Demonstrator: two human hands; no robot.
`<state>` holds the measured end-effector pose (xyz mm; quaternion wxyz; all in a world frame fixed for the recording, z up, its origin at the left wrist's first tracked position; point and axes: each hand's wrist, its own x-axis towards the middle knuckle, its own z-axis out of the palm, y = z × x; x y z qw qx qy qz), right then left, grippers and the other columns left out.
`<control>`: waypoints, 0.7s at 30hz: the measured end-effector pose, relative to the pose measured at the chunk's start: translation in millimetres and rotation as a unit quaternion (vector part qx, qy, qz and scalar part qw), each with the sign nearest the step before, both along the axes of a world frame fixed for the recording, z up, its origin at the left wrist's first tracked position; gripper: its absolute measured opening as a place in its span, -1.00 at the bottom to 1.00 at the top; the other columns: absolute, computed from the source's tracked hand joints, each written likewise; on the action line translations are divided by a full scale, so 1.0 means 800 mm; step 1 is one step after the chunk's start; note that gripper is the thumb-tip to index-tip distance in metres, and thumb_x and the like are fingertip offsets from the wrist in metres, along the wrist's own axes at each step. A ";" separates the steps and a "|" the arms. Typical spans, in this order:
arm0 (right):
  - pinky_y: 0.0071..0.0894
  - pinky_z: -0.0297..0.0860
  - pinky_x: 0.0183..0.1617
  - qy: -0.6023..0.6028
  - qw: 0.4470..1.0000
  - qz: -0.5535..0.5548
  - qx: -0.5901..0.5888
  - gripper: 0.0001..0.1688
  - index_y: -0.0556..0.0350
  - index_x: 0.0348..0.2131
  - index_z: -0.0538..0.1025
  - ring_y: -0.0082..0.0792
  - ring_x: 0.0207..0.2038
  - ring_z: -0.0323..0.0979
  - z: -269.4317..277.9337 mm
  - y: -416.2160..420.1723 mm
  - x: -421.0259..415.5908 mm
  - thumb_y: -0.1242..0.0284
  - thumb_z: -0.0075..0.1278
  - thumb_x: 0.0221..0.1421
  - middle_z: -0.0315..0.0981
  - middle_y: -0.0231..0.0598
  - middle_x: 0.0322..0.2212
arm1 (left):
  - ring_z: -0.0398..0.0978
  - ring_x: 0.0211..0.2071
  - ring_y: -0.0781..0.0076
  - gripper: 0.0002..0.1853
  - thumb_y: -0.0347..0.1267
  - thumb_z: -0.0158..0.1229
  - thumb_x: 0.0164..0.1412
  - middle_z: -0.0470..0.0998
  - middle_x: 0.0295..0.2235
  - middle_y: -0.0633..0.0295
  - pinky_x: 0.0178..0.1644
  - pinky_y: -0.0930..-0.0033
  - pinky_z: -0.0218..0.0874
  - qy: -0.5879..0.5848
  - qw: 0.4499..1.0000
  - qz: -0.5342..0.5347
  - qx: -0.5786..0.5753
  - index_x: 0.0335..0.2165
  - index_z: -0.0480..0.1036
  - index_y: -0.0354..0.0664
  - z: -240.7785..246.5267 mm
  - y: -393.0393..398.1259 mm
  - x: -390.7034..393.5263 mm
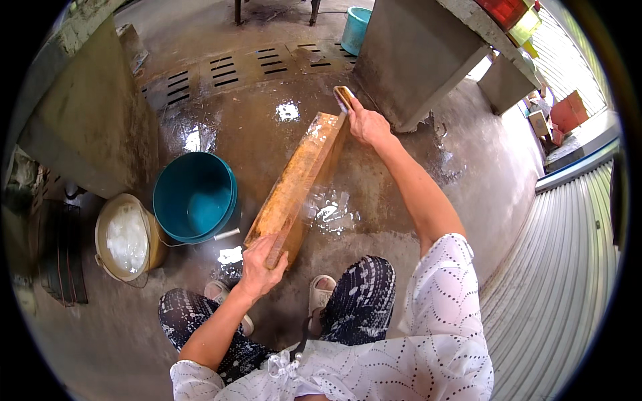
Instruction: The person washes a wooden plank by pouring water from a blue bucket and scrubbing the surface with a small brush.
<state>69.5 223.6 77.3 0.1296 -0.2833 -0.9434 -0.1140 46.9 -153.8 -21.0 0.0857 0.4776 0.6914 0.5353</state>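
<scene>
A long, wet wooden piece (296, 175), box-like in shape, stands tilted on the floor in front of my knees. My left hand (263, 265) grips its near end, with the thumb over one edge. At the far end, my right hand (370, 123) holds a wooden-backed scrubbing brush (344, 97). The brush is at the piece's far corner, its bristles mostly hidden; whether they touch the wood I cannot tell. Suds or wet streaks show along the upper face of the wood.
Left of the wood stand a blue bucket (200, 170) and a cream bucket (100, 235) holding whitish, sudsy liquid. Concrete supports (100, 120) flank the wet floor (241, 130). Slotted drain covers (220, 67) and a turquoise bucket (356, 32) lie beyond. A corrugated metal shutter (562, 260) is at right.
</scene>
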 end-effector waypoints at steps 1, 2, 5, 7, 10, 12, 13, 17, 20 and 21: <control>-0.25 0.40 -0.58 0.008 1.000 0.016 -0.007 -0.39 -0.08 0.21 0.05 -0.31 -0.63 0.44 -0.010 -0.004 0.013 0.26 -0.32 0.20 0.47 -0.14 -0.61 | 0.46 -0.23 -0.08 -0.58 -0.48 0.23 -0.18 0.50 -0.30 -0.14 -0.09 0.18 0.30 0.005 1.000 -0.001 0.007 -0.24 0.43 -0.43 0.000 0.000 0.001; -0.26 0.40 -0.60 0.024 0.999 0.045 -0.018 -0.38 -0.09 0.22 0.04 -0.33 -0.63 0.43 -0.010 -0.031 0.010 0.27 -0.31 0.20 0.47 -0.14 -0.62 | 0.46 -0.23 -0.08 -0.58 -0.48 0.23 -0.18 0.50 -0.30 -0.14 -0.09 0.18 0.30 0.017 1.000 0.011 0.009 -0.24 0.43 -0.43 -0.001 -0.003 -0.004; -0.42 0.20 -0.79 -0.074 0.965 0.175 -0.183 -0.38 -0.10 0.24 -0.01 -0.38 -0.77 0.16 -0.006 -0.162 0.038 0.28 -0.34 0.24 0.37 -0.08 -0.68 | 0.47 -0.23 -0.07 -0.58 -0.49 0.23 -0.18 0.50 -0.31 -0.13 -0.10 0.18 0.31 0.026 0.999 0.037 -0.013 -0.24 0.42 -0.43 0.000 -0.019 -0.018; -0.40 0.30 -0.70 -0.171 0.939 0.199 -0.224 -0.34 -0.08 0.26 -0.10 -0.36 -0.74 0.26 0.016 -0.200 0.044 0.26 -0.34 0.24 0.34 -0.16 -0.67 | 0.47 -0.23 -0.07 -0.58 -0.49 0.24 -0.18 0.50 -0.31 -0.13 -0.10 0.18 0.31 0.029 0.998 0.037 -0.030 -0.24 0.43 -0.43 -0.005 -0.024 -0.023; -0.31 0.38 -0.60 -0.151 0.981 0.016 -0.121 -0.45 0.08 0.15 0.15 -0.30 -0.60 0.43 0.013 -0.090 -0.010 0.28 -0.34 0.23 0.46 -0.10 -0.56 | 0.47 -0.23 -0.07 -0.59 -0.49 0.24 -0.18 0.51 -0.30 -0.11 -0.12 0.18 0.32 0.029 0.999 0.041 -0.016 -0.25 0.43 -0.43 -0.013 -0.019 -0.019; -0.06 0.41 -0.23 -0.023 0.986 -0.106 -0.128 -0.47 0.06 0.08 0.24 0.04 -0.28 0.48 0.015 0.021 -0.019 0.24 -0.36 0.18 0.47 0.16 -0.30 | 0.48 -0.23 -0.05 -0.59 -0.49 0.24 -0.18 0.51 -0.29 -0.10 -0.12 0.17 0.33 0.062 0.998 0.009 -0.006 -0.26 0.44 -0.44 -0.006 -0.009 -0.017; -0.10 0.35 -0.09 -0.116 0.967 -0.113 -0.196 -0.41 0.10 0.08 0.24 0.07 -0.20 0.45 -0.001 0.126 0.003 0.19 -0.39 0.15 0.41 0.28 -0.24 | 0.48 -0.24 -0.03 -0.59 -0.49 0.24 -0.19 0.51 -0.29 -0.09 -0.11 0.17 0.32 0.053 0.998 -0.009 0.015 -0.25 0.44 -0.41 0.000 0.003 -0.005; -0.09 0.34 -0.55 0.192 0.863 -0.230 -0.407 -0.38 0.22 -0.20 0.37 -0.08 -0.60 0.41 -0.062 0.165 0.011 0.00 -0.24 0.11 0.43 0.10 -0.50 | 0.48 -0.23 -0.02 -0.57 -0.50 0.24 -0.20 0.51 -0.29 -0.09 -0.06 0.15 0.29 0.072 0.997 0.007 0.016 -0.24 0.43 -0.41 -0.007 -0.001 -0.002; -0.19 0.23 -0.69 0.301 0.688 -0.292 -0.592 -0.31 0.25 -0.32 0.38 -0.24 -0.72 0.29 -0.049 0.088 -0.004 -0.11 -0.13 0.01 0.36 -0.06 -0.59 | 0.49 -0.23 -0.03 -0.57 -0.51 0.24 -0.22 0.51 -0.31 -0.11 -0.05 0.15 0.30 0.100 0.995 -0.002 0.012 -0.26 0.42 -0.45 0.001 -0.004 0.002; -0.25 0.19 -0.74 0.325 0.667 -0.284 -0.607 -0.29 0.23 -0.40 0.38 -0.32 -0.77 0.23 -0.034 0.067 -0.011 -0.15 -0.09 -0.02 0.33 -0.15 -0.65 | 0.49 -0.23 -0.02 -0.57 -0.51 0.24 -0.22 0.51 -0.31 -0.11 -0.05 0.15 0.30 0.100 0.995 -0.005 0.016 -0.26 0.42 -0.45 0.001 -0.004 0.005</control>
